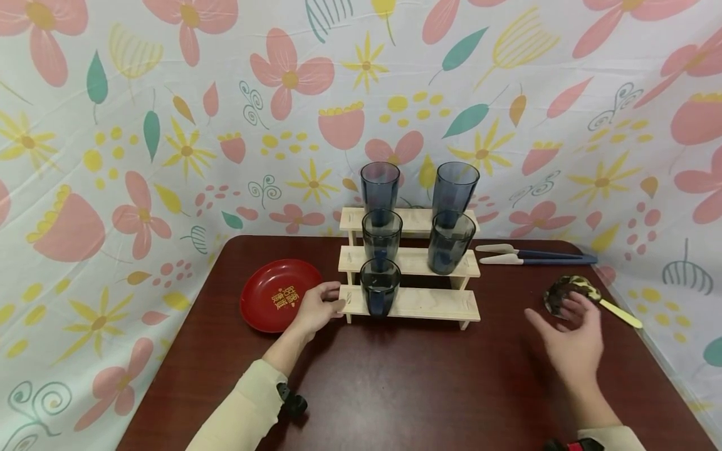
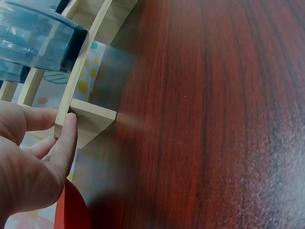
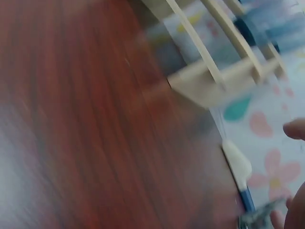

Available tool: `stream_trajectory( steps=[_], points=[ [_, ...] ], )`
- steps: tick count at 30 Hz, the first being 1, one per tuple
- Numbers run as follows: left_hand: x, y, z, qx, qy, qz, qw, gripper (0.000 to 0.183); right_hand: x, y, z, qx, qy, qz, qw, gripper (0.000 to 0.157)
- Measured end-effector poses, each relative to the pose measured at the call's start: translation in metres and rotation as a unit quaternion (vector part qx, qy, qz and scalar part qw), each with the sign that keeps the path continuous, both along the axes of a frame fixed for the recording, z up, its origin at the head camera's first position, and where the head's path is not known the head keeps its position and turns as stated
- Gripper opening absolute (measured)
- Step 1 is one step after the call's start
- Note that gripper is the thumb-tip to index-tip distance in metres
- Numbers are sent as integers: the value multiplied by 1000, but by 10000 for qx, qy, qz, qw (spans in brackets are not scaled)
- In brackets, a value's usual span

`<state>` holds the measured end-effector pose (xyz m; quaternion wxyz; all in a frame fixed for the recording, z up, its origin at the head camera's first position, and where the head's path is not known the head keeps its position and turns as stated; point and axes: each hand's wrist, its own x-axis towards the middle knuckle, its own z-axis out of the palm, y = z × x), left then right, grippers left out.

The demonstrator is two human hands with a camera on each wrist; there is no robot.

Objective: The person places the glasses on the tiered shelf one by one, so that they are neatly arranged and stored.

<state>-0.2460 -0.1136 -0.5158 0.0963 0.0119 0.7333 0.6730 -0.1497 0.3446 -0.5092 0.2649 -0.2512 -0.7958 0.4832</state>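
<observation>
A three-step wooden shelf rack (image 1: 434,303) stands in the middle, bearing several dark tinted drinking glasses. My left hand (image 1: 320,308) pinches the left end of its lowest step; the left wrist view shows thumb and fingers on either side of the board (image 2: 71,90). The nearest glass (image 1: 380,289) stands on that step, right of the hand. My right hand (image 1: 576,344) is over the table's right side, fingers spread and holding nothing. Just beyond it lies a dark mottled round thing (image 1: 558,293) with a yellow handle (image 1: 620,313), partly covered by the fingers.
A red plate (image 1: 259,300) with gold characters lies left of the rack, close to my left wrist. Blue tongs (image 1: 547,257) with pale tips lie at the back right of the dark wooden table (image 1: 429,388). A flowered cloth (image 1: 186,113) hangs behind.
</observation>
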Motion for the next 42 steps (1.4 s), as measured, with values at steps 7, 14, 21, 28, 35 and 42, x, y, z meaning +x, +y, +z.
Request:
stream_trajectory(
  steps=[7, 14, 21, 28, 35, 42],
  points=[
    [2, -1, 2, -71, -5, -13, 10000, 49, -14, 47, -9, -137, -171, -901, 9957, 91],
    [2, -2, 1, -36, 8, -28, 10000, 51, -26, 69, -10, -751, -890, -464, 9921, 107],
    [4, 3, 7, -104, 5, -15, 9999, 48, -36, 75, -14, -860, -1237, -305, 9881, 111],
    [1, 0, -3, -10, -7, -37, 10000, 50, -43, 78, -16, -695, -1308, -320, 9884, 111],
    [0, -1, -4, -35, -29, -34, 10000, 50, -49, 80, -19, -549, -1274, -252, 9900, 110],
    [1, 0, -1, -24, 3, -49, 10000, 49, -50, 82, -21, -663, -1212, -294, 9900, 105]
  ],
)
